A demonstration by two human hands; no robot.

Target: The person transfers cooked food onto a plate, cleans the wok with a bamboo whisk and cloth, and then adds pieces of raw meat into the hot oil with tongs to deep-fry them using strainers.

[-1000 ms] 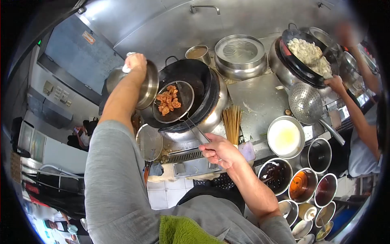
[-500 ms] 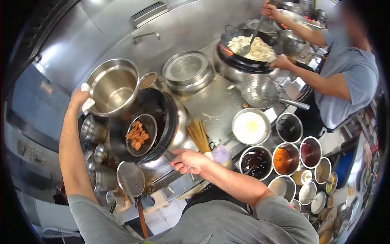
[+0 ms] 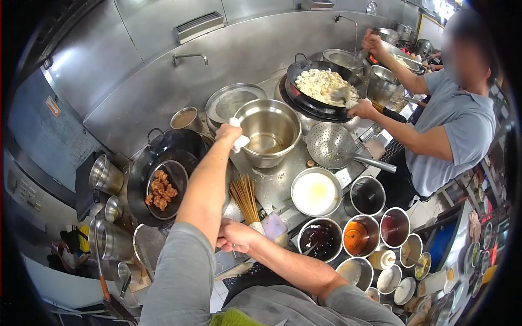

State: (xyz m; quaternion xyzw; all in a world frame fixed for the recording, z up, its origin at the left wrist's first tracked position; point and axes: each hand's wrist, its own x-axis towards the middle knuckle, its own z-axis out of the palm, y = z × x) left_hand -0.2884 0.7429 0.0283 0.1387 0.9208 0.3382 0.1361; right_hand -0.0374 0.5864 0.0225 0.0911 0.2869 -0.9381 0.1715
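My left hand (image 3: pixel 230 133) grips the rim of a large steel pot (image 3: pixel 269 130) through a white cloth, over the steel counter. A little liquid shows in the pot's bottom. My right hand (image 3: pixel 238 237) is closed around the handle of a strainer, partly hidden by my left forearm. The strainer's basket (image 3: pixel 185 176) holds browned fried pieces (image 3: pixel 161 190) and sits over the black wok (image 3: pixel 142 162) at the left. A bamboo brush (image 3: pixel 244 198) stands between the wok and the sauce pots.
At the right, a co-worker (image 3: pixel 454 119) stirs pale food in another wok (image 3: pixel 304 69). A perforated ladle (image 3: pixel 330 145) lies on the counter. Pots of white liquid (image 3: pixel 316 193), dark sauce (image 3: pixel 321 239) and orange sauce (image 3: pixel 356 238) stand at the lower right. A faucet (image 3: pixel 190 57) juts from the wall.
My left hand has carried the steel pot from above the wok rightward to the counter. My right hand still holds the strainer. The view has shifted, and the co-worker's ladle has moved within the food.
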